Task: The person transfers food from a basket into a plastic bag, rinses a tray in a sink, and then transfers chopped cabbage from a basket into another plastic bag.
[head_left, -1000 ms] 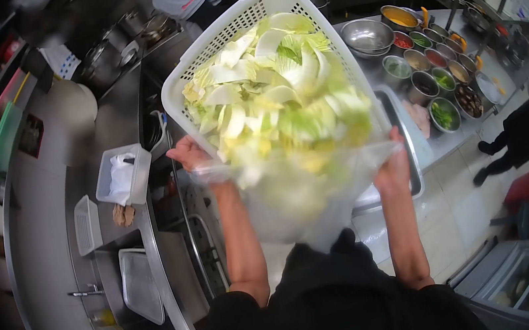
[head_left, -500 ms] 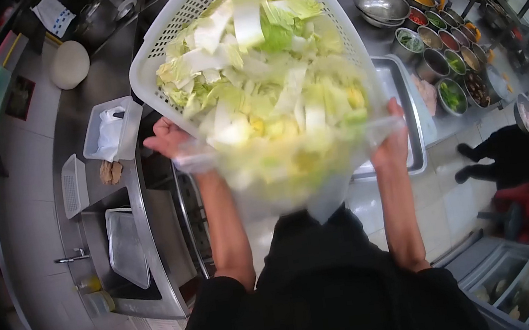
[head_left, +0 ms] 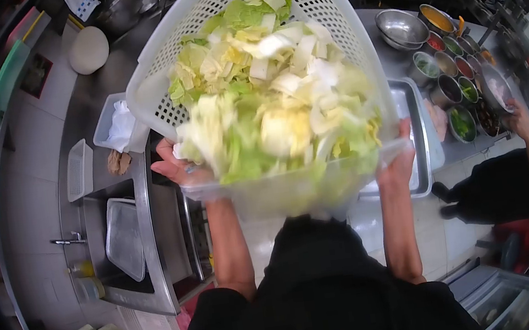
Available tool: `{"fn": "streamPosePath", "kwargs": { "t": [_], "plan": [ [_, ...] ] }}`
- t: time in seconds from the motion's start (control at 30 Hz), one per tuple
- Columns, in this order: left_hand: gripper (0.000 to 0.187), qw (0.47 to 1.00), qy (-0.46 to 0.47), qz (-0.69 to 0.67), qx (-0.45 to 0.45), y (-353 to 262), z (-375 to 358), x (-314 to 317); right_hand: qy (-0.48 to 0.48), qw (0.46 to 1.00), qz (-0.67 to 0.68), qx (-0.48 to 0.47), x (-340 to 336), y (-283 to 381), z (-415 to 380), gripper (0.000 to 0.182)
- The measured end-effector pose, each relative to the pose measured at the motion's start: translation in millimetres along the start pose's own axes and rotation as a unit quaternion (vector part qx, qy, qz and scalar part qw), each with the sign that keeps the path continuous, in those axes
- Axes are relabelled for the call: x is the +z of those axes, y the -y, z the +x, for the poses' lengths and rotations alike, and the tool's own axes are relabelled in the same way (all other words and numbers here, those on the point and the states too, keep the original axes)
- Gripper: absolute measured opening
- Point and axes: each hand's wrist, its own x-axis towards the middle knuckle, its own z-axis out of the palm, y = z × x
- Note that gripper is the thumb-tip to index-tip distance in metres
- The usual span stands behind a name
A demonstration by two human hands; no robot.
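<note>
A white perforated plastic basket (head_left: pixel 159 78) of cut Chinese cabbage (head_left: pixel 268 91) is held up in front of me, tilted so its inside faces me. The nearer cabbage pieces are blurred and bunched toward the near rim. My left hand (head_left: pixel 178 168) supports the basket's near left corner, its visible fingers pointing outward. On the opposite side, my right hand (head_left: pixel 397 159) grips the near right corner. The basket's near wall hides parts of both hands.
At left are a sink holding a metal tray (head_left: pixel 125 240) and a white tub (head_left: pixel 116 128). A steel tray (head_left: pixel 418 138) lies right of the basket, near metal bowls of ingredients (head_left: pixel 463 124). A co-worker's hand (head_left: pixel 521 121) holds a bowl (head_left: pixel 496 88) at right.
The cabbage has shifted and tumbled inside the basket, with more of the left wall showing. Both hands keep their hold. The co-worker at right has moved closer and raised the bowl.
</note>
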Motion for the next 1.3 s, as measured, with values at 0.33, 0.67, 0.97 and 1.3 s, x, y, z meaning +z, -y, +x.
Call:
{"fn": "streamPosePath", "kwargs": {
  "t": [0.33, 0.67, 0.97, 1.3],
  "plan": [
    [0.073, 0.993, -0.001, 0.119, -0.011, -4.7, -3.8, -26.8, -0.032, 0.998, -0.025, 0.050, 3.0, -1.3, -9.9, 0.023],
    [0.071, 0.996, 0.025, 0.082, -0.015, -34.9, -10.5, -46.2, 0.056, 0.997, -0.046, 0.037, -2.2, -31.2, -14.6, 0.031],
    [0.083, 0.999, -0.010, 0.016, 0.039, -61.7, -2.6, -34.0, 0.148, 0.986, -0.078, -0.004, 32.4, -51.2, -0.5, 0.040],
    [0.085, 0.992, 0.109, 0.041, 0.048, -57.5, 17.1, -43.7, 0.217, 0.976, -0.025, -0.013, 62.5, -46.8, 12.6, 0.040]
  ]
}}
